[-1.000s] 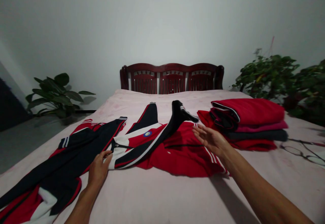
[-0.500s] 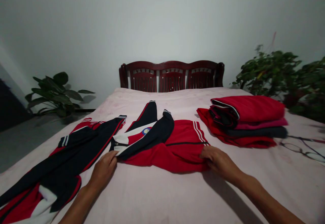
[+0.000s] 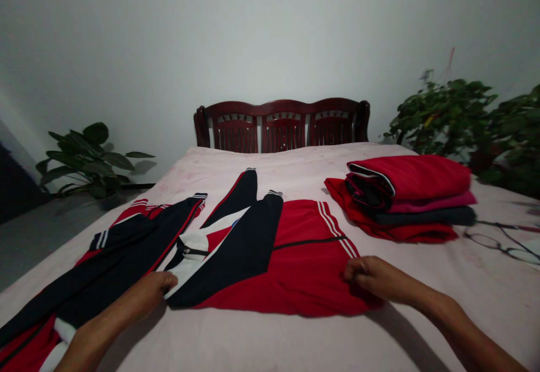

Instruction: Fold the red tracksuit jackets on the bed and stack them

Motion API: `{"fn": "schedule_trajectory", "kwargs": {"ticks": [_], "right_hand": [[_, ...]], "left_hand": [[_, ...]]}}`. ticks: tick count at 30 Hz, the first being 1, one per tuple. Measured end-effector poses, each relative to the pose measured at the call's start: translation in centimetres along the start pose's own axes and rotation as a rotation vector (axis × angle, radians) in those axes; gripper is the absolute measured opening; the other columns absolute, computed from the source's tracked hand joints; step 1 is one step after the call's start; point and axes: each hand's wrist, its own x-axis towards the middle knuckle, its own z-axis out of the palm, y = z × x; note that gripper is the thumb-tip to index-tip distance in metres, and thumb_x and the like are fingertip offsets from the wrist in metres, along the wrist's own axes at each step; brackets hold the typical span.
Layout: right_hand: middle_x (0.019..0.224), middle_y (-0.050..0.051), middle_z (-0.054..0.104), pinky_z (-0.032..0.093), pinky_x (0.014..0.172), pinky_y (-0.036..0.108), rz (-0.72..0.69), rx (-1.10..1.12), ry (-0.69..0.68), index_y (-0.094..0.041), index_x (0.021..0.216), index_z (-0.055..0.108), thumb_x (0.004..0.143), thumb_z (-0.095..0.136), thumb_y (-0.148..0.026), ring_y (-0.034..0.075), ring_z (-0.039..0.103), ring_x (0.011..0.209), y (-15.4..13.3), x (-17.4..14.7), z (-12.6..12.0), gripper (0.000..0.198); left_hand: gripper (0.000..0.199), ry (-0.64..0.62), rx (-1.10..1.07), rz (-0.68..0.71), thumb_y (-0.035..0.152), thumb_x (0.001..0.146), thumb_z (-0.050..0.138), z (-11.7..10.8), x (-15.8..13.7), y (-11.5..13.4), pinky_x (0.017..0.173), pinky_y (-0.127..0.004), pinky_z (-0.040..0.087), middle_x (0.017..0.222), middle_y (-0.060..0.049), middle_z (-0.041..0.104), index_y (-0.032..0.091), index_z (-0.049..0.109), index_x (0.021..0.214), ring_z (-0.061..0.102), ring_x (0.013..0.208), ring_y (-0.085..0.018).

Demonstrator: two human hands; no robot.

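A red, navy and white zip-up jacket (image 3: 248, 259) lies sideways on the bed, its collar to the left and its striped hem to the right. Both navy sleeves point toward the headboard. My left hand (image 3: 158, 293) is closed on the white-edged collar end. At the hem's near corner, my right hand (image 3: 365, 276) pinches the red cloth. Just left of it, a second jacket of the same colours (image 3: 122, 265) lies spread out, partly behind my left forearm.
A stack of folded clothes (image 3: 409, 186) sits on the right of the bed, with eyeglasses (image 3: 502, 245) beside it. A dark wooden headboard (image 3: 282, 127) stands at the back. Potted plants (image 3: 90, 161) flank the bed. Pink bedding (image 3: 270, 341) covers the bed.
Both hands have moved apart and toward me, pulling the jacket's near edge closer. The jacket is now stretched longer and flatter, and its near sleeve is straighter, covering most of the round badge.
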Motion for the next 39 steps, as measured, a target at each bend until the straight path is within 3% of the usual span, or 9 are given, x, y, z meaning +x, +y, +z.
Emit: {"fn": "schedule_trajectory", "kwargs": {"ticks": [2,4,8,11,14,18,25,32,39], "right_hand": [[0.103,0.006,0.072,0.048,0.088,0.036,-0.049,-0.067,0.236,-0.024,0.101,0.07,0.08,0.048,-0.029,0.024,0.063,0.096,-0.8,1.2,-0.5,0.031],[0.128,0.009,0.064,0.039,0.105,0.044,-0.146,-0.146,0.371,-0.025,0.119,0.066,0.086,0.048,-0.039,0.028,0.055,0.119,-2.1,1.7,0.5,0.04],[0.144,0.008,0.053,0.031,0.113,0.045,-0.347,-0.17,0.073,-0.027,0.131,0.062,0.089,0.05,-0.039,0.028,0.043,0.135,-4.7,0.2,5.0,0.045],[0.123,0.007,0.068,0.043,0.101,0.038,-0.386,-0.078,-0.119,-0.024,0.111,0.072,0.087,0.049,-0.026,0.024,0.061,0.114,-5.5,0.0,6.5,0.034],[0.104,0.003,0.074,0.049,0.09,0.032,-0.336,0.024,0.014,-0.023,0.101,0.073,0.087,0.042,-0.022,0.02,0.066,0.095,-4.9,3.2,4.5,0.034],[0.133,0.008,0.062,0.04,0.104,0.032,0.019,-0.209,0.506,-0.022,0.127,0.061,0.091,0.044,-0.031,0.021,0.055,0.123,-2.9,10.7,-0.5,0.041],[0.129,0.031,0.056,0.046,0.09,0.052,0.514,-0.274,0.667,-0.005,0.133,0.05,0.09,0.042,-0.053,0.04,0.056,0.119,0.7,19.4,-3.6,0.064],[0.12,0.013,0.065,0.048,0.082,0.037,0.376,-0.361,0.628,-0.023,0.12,0.059,0.095,0.038,-0.045,0.027,0.063,0.107,3.4,21.8,-3.0,0.04],[0.117,0.019,0.063,0.048,0.081,0.041,0.384,-0.467,0.643,-0.015,0.113,0.062,0.096,0.037,-0.037,0.032,0.062,0.106,5.5,20.6,-4.5,0.037]], "left_hand": [[0.014,-0.213,0.093,0.016,0.017,0.055,0.049,-1.0,0.9,0.6,0.057,-0.027,0.041,0.057,0.0,0.066,0.024,0.06,0.049,0.064,0.059,-0.022],[0.017,-0.265,0.178,0.0,0.016,0.056,0.05,-1.8,1.7,1.7,0.054,-0.027,0.038,0.059,0.0,0.067,0.025,0.063,0.052,0.063,0.058,-0.022],[0.028,-0.109,0.19,0.022,0.016,0.067,0.049,-1.7,2.9,4.8,0.06,-0.028,0.041,0.08,-0.002,0.075,0.029,0.073,0.073,0.068,0.075,-0.025],[0.036,-0.01,0.067,0.145,0.017,0.078,0.043,-0.1,4.2,7.3,0.079,-0.031,0.048,0.102,-0.002,0.075,0.029,0.073,0.094,0.068,0.095,-0.024],[0.041,0.036,0.026,0.221,0.02,0.085,0.039,1.9,6.4,9.1,0.097,-0.032,0.047,0.119,-0.004,0.071,0.023,0.068,0.114,0.064,0.111,-0.021],[0.047,0.081,0.089,0.215,0.024,0.092,0.032,4.5,9.8,9.7,0.107,-0.033,0.041,0.135,-0.01,0.061,0.014,0.058,0.13,0.057,0.125,-0.02],[0.048,0.045,0.235,0.153,0.032,0.094,0.04,8.3,11.7,6.6,0.112,-0.046,0.034,0.147,-0.018,0.049,0.014,0.053,0.137,0.044,0.138,-0.029],[0.054,0.022,0.334,0.161,0.041,0.098,0.034,9.3,12.3,5.3,0.113,-0.051,0.029,0.156,-0.014,0.037,0.023,0.042,0.147,0.032,0.145,-0.031],[0.055,0.016,0.398,0.145,0.045,0.099,0.031,9.3,12.5,5.7,0.114,-0.051,0.028,0.158,-0.016,0.033,0.023,0.038,0.15,0.03,0.146,-0.031]]}}
